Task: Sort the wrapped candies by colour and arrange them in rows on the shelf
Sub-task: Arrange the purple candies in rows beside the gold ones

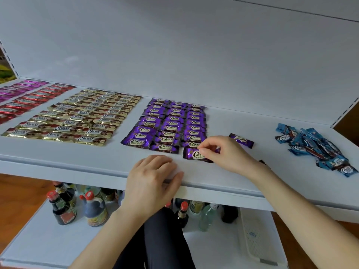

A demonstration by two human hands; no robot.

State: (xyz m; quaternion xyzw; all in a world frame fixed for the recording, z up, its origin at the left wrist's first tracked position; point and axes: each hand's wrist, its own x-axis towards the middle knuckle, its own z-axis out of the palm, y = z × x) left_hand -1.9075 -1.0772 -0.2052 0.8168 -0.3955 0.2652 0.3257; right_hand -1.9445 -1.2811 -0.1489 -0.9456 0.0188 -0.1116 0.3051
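— On the shelf (pixel 77 152), far to the left of the purple block (pixel 167 123), what lies there?

— Pink candies (pixel 19 88) at the picture's edge, then red candies (pixel 33 100), then gold candies (pixel 77 117) in three columns. The gold ones come nearest the purple block, with a bare strip between.

— And the purple block itself?

— Three columns of purple wrappers, flat, print upward, running toward the back wall.

— The left hand?

— The left hand (pixel 153 179) rests on the shelf's front edge, just in front of the purple block's left and middle columns. Its fingers are relaxed and it holds nothing.

— The right one?

— The right hand (pixel 227 152) is at the purple block's front right corner. Thumb and fingertips pinch the right end of one purple candy (pixel 194 155), which lies on the shelf at the foot of the block's right column, close to the wrapper behind it.

— Further right?

— A loose purple candy (pixel 241 140) lies tilted just right of the purple block, behind the right hand. Well to the right of the block, blue candies (pixel 314 148) sit in an unsorted heap.

— Beneath?

— Under the purple block's shelf, bottles (pixel 77 202) with red caps stand on a lower board.
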